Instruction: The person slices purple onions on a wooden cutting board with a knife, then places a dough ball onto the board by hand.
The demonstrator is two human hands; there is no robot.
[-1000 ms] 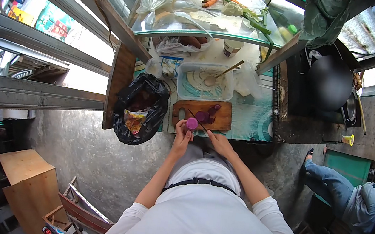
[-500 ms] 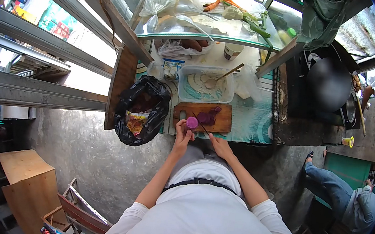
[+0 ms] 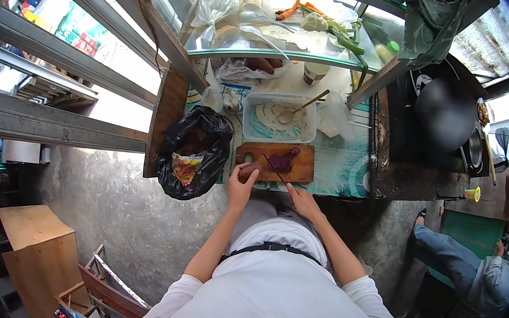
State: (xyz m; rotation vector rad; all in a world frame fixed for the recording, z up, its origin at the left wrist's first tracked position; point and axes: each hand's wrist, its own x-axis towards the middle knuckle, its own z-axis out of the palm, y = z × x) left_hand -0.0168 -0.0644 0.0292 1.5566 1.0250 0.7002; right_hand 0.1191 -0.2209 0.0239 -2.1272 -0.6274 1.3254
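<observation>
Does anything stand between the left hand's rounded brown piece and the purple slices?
Yes: in this view, the thin dark knife in the right hand crosses between the rounded brown piece and the purple slices on the brown wooden board.

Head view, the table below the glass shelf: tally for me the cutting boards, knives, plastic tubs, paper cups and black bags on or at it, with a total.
Cutting board: 1
Knife: 1
Plastic tub: 1
Paper cup: 1
Black bag: 1
Total: 5
</observation>
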